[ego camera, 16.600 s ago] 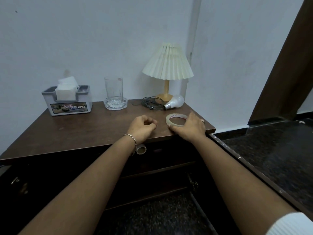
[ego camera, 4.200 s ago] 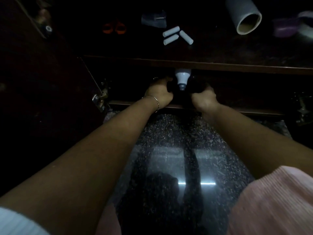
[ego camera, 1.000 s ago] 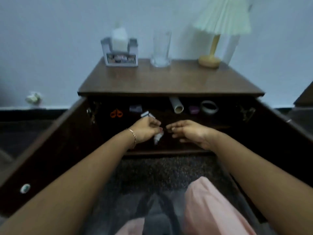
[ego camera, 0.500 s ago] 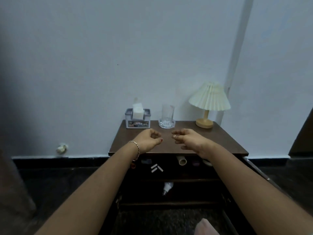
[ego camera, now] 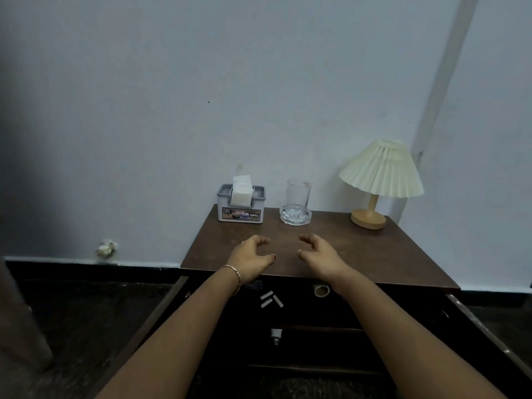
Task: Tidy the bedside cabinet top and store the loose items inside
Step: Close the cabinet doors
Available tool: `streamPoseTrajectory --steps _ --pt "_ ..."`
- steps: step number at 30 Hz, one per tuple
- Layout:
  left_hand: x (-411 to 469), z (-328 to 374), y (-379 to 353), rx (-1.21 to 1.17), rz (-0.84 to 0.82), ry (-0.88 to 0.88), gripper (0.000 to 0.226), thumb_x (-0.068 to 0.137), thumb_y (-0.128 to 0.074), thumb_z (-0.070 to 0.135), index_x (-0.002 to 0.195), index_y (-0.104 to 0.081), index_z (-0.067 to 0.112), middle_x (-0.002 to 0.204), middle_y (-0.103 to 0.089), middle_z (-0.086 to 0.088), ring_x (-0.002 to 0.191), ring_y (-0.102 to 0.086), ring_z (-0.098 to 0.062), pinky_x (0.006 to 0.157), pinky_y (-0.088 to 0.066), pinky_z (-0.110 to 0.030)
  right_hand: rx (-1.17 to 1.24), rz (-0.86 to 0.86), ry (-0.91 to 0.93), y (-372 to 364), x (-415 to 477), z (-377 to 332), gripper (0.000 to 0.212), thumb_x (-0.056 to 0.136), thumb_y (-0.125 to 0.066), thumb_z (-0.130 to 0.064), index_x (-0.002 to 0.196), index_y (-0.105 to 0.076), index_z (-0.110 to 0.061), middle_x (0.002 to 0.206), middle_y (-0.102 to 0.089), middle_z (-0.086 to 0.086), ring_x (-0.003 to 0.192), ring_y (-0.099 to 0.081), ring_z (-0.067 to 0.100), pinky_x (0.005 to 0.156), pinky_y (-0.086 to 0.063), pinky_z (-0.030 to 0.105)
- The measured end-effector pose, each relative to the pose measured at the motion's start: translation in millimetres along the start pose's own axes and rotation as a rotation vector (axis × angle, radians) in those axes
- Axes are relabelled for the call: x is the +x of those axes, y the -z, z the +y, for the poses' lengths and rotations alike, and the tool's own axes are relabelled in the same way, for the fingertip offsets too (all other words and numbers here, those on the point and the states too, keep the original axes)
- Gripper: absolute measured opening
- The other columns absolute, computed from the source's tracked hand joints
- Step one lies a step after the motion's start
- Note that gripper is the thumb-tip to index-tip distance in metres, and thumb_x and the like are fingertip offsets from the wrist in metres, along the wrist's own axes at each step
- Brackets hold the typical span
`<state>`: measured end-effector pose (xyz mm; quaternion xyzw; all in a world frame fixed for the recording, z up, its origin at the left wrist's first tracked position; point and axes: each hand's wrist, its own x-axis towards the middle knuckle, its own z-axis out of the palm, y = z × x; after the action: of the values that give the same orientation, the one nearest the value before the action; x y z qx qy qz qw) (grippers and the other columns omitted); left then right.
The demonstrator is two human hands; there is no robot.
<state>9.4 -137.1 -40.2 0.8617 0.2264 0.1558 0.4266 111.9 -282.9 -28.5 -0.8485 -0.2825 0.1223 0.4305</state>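
- Cabinet (ego camera: 374,254): dark wood, set against the wall. The top carries only a lamp (ego camera: 380,174), a tissue box (ego camera: 241,208) and a glass (ego camera: 298,195), all along the rear edge. Judgement: the loose items are stored and the task is at its closing step.
- Left door (ego camera: 161,315) and right door (ego camera: 486,332): both stand swung wide open. The next move probably calls for each hand to drop to its own door and swing it shut, after checking that nothing projects past the shelf fronts.
- Left hand (ego camera: 252,259) and right hand (ego camera: 319,256): both released, fingers loosely curved, grasping nothing. They sit side by side, apart, over the front half of the top. Contact with the top cannot be determined.
- Bulb (ego camera: 275,336): lower shelf, below the gap between the forearms.
- Roll (ego camera: 321,290): upper shelf, just beside the right wrist.
- Cylinders (ego camera: 270,299): three, white, upper shelf, between the forearms, nearer the left wrist.
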Motion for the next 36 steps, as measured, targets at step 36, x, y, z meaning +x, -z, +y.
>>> streamPoseTrajectory --steps 36 --pt "-40 30 -125 0.684 -0.144 -0.405 0.064 0.085 -0.061 0.022 0.143 -0.034 0.02 0.155 -0.023 -0.005 0.144 -0.017 -0.025 0.115 -0.012 -0.058 -0.69 0.503 -0.525 144 -167 182 0.027 0.095 -0.043 -0.027 0.115 -0.048 -0.01 0.119 -0.059 0.021 0.111 -0.054 0.041 0.087 -0.043 0.044"
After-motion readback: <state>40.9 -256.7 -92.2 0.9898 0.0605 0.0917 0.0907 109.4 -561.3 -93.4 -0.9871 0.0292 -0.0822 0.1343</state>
